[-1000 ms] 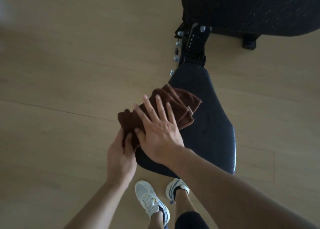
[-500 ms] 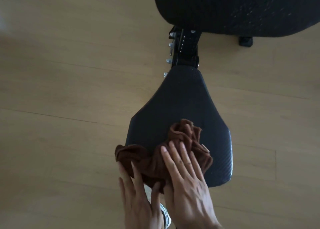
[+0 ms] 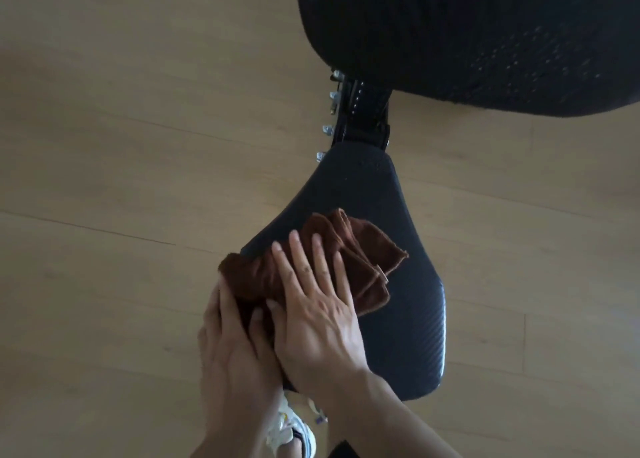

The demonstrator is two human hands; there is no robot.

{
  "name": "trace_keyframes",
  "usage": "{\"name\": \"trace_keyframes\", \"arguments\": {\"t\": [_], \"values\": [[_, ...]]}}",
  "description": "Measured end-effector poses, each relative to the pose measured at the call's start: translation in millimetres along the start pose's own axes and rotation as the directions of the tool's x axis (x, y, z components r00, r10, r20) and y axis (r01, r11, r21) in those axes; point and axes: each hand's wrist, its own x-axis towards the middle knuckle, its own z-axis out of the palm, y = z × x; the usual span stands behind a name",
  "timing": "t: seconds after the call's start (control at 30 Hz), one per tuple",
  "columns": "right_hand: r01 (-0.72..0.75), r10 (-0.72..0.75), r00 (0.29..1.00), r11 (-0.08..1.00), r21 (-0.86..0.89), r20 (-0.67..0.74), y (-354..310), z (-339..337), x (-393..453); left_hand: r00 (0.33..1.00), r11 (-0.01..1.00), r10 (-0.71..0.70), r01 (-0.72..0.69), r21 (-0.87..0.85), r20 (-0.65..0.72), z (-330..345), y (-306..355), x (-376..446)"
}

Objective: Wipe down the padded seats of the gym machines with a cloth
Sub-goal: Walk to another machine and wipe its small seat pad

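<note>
A black padded seat (image 3: 408, 284), narrow at the far end and wide near me, fills the middle of the head view. A bunched brown cloth (image 3: 349, 249) lies across its left half and hangs over the left edge. My right hand (image 3: 318, 305) presses flat on the cloth with its fingers straight and spread. My left hand (image 3: 232, 350) rests against the cloth's left end at the seat's edge, fingers straight, thumb on the fabric.
A black metal bracket with silver bolts (image 3: 360, 114) joins the seat to a large black textured back pad (image 3: 467, 31) at the top. Light wooden floor (image 3: 121, 145) surrounds the machine. My white shoe (image 3: 294, 433) shows below the seat's near edge.
Both hands have pushed the cloth from the seat's near edge back up toward its middle left. The cloth has spread out flatter under my right hand.
</note>
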Motion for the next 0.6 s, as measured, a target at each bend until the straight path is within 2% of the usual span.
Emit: {"name": "trace_keyframes", "arguments": {"t": [0.23,0.3,0.43,0.6], "values": [[0.034,-0.034,0.999,0.999,0.013,0.017,1,-15,79,0.972,0.986,-0.158,0.164,-0.019,0.173,-6,41,80],[0.038,-0.036,0.998,0.999,-0.033,0.054,8,-26,112,0.961,0.987,-0.149,0.159,-0.027,0.231,0,52,105],[0.024,-0.009,0.994,0.989,-0.143,0.111,36,-56,160,0.924,0.998,-0.061,0.043,0.056,0.377,16,84,140],[-0.072,0.071,0.997,0.997,-0.014,-0.023,71,-79,149,0.916,0.973,0.093,-0.167,0.160,0.390,36,113,137]]}}
